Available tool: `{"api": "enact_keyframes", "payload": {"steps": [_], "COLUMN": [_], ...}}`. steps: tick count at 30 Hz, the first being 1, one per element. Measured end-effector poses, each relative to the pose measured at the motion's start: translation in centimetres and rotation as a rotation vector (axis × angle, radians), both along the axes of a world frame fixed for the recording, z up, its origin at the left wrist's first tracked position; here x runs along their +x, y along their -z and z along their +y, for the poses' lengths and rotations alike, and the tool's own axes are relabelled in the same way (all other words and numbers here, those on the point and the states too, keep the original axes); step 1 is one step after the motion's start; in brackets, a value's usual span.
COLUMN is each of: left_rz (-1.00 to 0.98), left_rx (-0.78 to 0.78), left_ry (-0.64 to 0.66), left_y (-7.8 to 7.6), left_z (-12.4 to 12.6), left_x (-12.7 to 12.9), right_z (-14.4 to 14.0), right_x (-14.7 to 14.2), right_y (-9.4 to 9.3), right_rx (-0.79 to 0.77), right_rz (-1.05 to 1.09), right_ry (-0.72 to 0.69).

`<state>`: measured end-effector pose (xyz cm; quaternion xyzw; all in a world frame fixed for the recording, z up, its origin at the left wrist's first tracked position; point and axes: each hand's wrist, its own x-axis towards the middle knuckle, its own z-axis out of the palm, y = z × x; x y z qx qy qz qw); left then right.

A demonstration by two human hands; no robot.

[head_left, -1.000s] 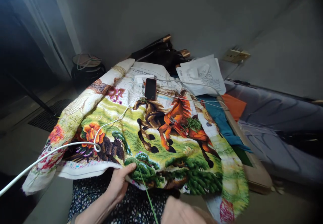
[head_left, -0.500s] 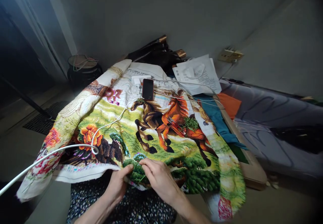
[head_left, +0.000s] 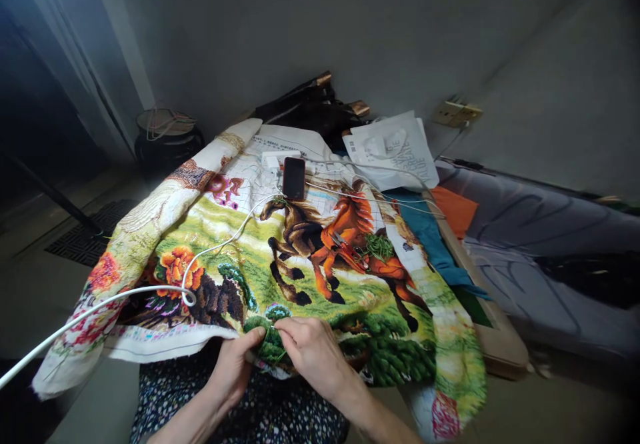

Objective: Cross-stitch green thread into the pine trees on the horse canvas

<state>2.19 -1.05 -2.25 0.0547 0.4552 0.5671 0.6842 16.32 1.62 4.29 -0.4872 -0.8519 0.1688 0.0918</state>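
A large cross-stitch cloth (head_left: pixel 235 257) with horses, flowers and green bushes lies spread over my lap and a table. My left hand (head_left: pixel 234 367) grips the cloth's near edge from below, thumb on top of a green bush patch. My right hand (head_left: pixel 313 354) rests on that same patch, fingertips pinched at the stitching beside my left thumb. A green thread (head_left: pixel 280 357) shows between the two hands; any needle is too small to see. Red-handled scissors (head_left: pixel 347 249) and a tangle of green thread (head_left: pixel 380 246) lie on the orange horse.
A dark phone (head_left: pixel 293 177) lies at the cloth's far end with a white cable (head_left: pixel 150 289) looping across the cloth to the left. A white printed bag (head_left: pixel 395 147), teal and orange fabric (head_left: pixel 440 224), a black pot (head_left: pixel 165 141) and a wall socket (head_left: pixel 457 112) surround it.
My right hand came up from the bottom edge onto the green patch next to my left thumb. The long green thread that hung toward me is drawn in. The cloth barely moved.
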Motion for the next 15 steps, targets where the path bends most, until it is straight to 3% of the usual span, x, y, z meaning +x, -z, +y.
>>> {"api": "enact_keyframes", "payload": {"steps": [5, 8, 12, 15], "left_rz": [0.011, 0.021, 0.041, 0.016], "left_rx": [0.02, 0.034, 0.01, -0.049], "left_ry": [-0.016, -0.031, -0.019, 0.033], "left_y": [-0.1, -0.2, -0.2, -0.6], "left_z": [-0.1, -0.3, -0.4, -0.3], "left_x": [0.0, 0.1, 0.0, -0.1], "right_z": [-0.3, -0.3, -2.3, -5.5], "right_x": [-1.6, -2.5, -2.5, -2.5], "right_y": [0.0, 0.4, 1.9, 4.9], "right_rx": [0.083, 0.115, 0.186, 0.013], "right_rz": [-0.24, -0.253, 0.084, 0.359], "right_ry": [-0.004, 0.031, 0.068, -0.198]}}
